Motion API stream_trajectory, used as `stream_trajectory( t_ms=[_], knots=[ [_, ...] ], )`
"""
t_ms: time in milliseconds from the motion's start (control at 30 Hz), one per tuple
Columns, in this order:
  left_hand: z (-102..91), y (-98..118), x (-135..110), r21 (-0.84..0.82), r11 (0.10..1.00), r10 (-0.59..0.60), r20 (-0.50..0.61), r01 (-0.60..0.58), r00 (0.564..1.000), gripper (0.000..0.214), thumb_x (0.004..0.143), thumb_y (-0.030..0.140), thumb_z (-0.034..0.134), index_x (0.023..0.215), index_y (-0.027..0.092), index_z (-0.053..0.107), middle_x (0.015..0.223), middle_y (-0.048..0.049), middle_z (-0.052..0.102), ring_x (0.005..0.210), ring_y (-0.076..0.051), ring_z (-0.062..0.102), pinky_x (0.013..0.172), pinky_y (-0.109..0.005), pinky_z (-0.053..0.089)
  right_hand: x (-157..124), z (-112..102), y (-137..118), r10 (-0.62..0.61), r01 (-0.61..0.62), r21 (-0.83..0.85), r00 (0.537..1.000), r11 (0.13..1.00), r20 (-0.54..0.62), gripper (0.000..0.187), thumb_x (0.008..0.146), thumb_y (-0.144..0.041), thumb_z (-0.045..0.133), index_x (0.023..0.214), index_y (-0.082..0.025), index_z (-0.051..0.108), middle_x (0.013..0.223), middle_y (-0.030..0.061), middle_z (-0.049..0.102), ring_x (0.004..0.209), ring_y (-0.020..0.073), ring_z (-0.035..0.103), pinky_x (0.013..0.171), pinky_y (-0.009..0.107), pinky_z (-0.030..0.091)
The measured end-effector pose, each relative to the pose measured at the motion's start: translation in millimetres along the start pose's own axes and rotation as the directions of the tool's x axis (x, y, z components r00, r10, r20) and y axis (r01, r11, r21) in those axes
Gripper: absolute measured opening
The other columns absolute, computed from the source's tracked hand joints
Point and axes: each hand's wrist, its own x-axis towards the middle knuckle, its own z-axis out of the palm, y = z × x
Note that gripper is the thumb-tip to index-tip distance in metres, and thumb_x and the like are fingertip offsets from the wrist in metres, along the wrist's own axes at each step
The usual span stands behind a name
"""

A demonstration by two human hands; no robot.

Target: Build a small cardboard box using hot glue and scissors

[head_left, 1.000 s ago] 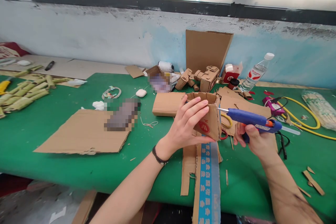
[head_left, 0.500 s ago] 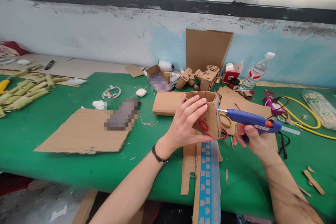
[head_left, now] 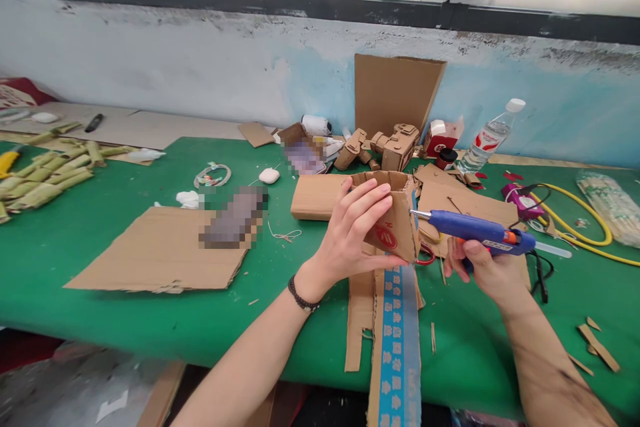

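My left hand [head_left: 357, 230] grips a small open cardboard box [head_left: 400, 223] with a red printed mark, fingers across its near face and thumb beneath. In my right hand [head_left: 483, 267] is a blue hot glue gun [head_left: 470, 227], a clear glue stick poking from its back. The metal nozzle points left and meets, or nearly meets, the box's right edge. Below the box, a cardboard strip with blue printed tape [head_left: 395, 347] runs over the table's front edge. Behind my left hand lies a longer folded cardboard piece [head_left: 313, 197]. Red-handled scissors [head_left: 426, 253] are partly hidden under the box.
The green table [head_left: 165, 333] holds a flat cardboard sheet [head_left: 160, 250] at left. A water bottle [head_left: 487, 133], a cardboard camera model [head_left: 399, 147] and a leaning cardboard panel [head_left: 395, 90] stand toward the wall. A yellow cable [head_left: 595, 213] loops at right.
The glue gun's nozzle has shifted slightly left and down along the box's right edge. My left hand and the box have barely moved.
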Motion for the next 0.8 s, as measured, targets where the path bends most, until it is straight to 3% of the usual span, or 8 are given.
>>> stream_trajectory(
  t_ms=[300, 667, 800],
  knots=[
    [-0.8, -0.7, 0.8, -0.006, 1.000, 0.017, -0.014, -0.017, 1.000, 0.122, 0.087, 0.080, 0.088, 0.181, 0.024, 0.034, 0.160, -0.0213, 0.071, 0.161, -0.040, 0.062, 0.141, -0.070, 0.043, 1.6, 3.2, -3.2, -0.023, 0.024, -0.013, 1.000, 1.000, 0.011, 0.069, 0.096, -0.081, 0.078, 0.060, -0.023, 0.068, 0.047, -0.0006, 0.057, 0.036, 0.0133, 0.049, 0.042, 0.031, 0.051],
    [-1.5, -3.2, -0.5, -0.012, 1.000, -0.019, -0.003, 0.019, 1.000, 0.121, 0.087, 0.083, 0.086, 0.181, 0.029, 0.031, 0.164, -0.0195, 0.068, 0.161, -0.040, 0.062, 0.140, -0.070, 0.043, 0.9, -0.4, 4.1, 0.016, -0.015, -0.053, 1.000, 0.998, 0.016, 0.071, 0.098, -0.081, 0.074, 0.057, -0.024, 0.067, 0.046, -0.0006, 0.057, 0.037, 0.0146, 0.050, 0.049, 0.034, 0.058],
    [-1.8, -3.7, 0.5, -0.018, 1.000, 0.007, -0.027, -0.007, 1.000, 0.124, 0.085, 0.080, 0.089, 0.181, 0.025, 0.033, 0.162, -0.0212, 0.069, 0.161, -0.040, 0.061, 0.140, -0.069, 0.044, 1.2, -0.3, 1.4, 0.011, -0.011, -0.070, 1.000, 0.998, 0.009, 0.071, 0.099, -0.080, 0.075, 0.056, -0.024, 0.066, 0.045, -0.0004, 0.056, 0.039, 0.0168, 0.058, 0.051, 0.034, 0.060]
  ],
)
